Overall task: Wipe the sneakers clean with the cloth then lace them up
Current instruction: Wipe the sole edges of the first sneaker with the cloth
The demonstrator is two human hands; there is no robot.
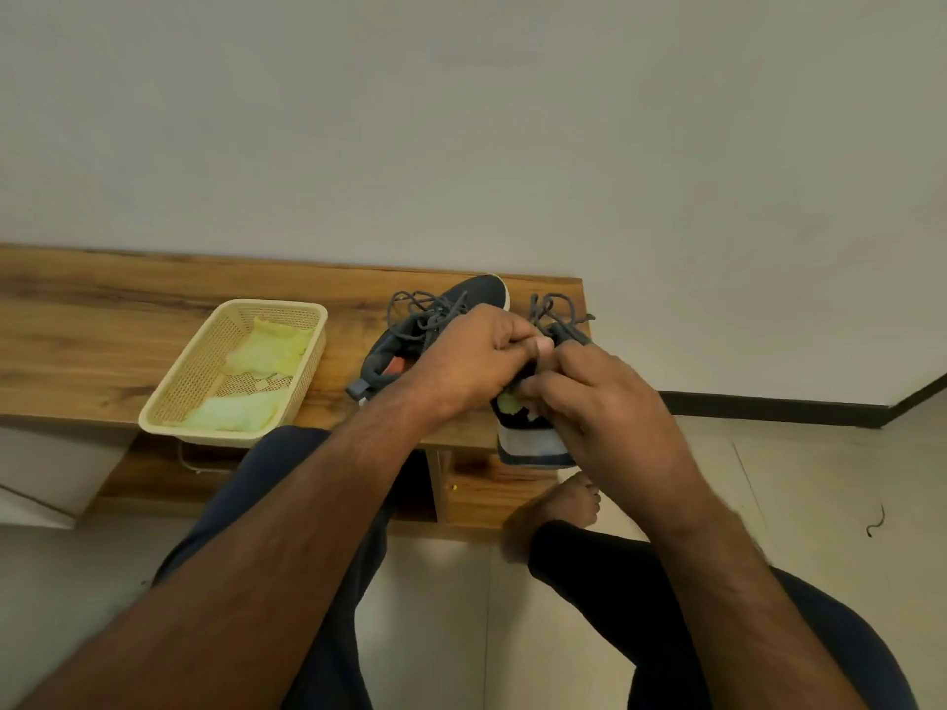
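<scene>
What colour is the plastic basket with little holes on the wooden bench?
Pale cream-yellow basket, seen in the head view.

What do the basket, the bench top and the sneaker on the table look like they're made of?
The basket looks like cream moulded plastic, with a fine perforated lattice and smooth rim. The bench top shows brown wood grain with a low sheen, either wood or laminate. The sneaker seems to have a dark knit or fabric upper, matte, with a pale rubbery sole edge.

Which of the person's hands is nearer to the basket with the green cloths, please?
Left. The left hand is over the sneakers, a short way right of the basket; the right hand is farther right, on the near sneaker.
</scene>
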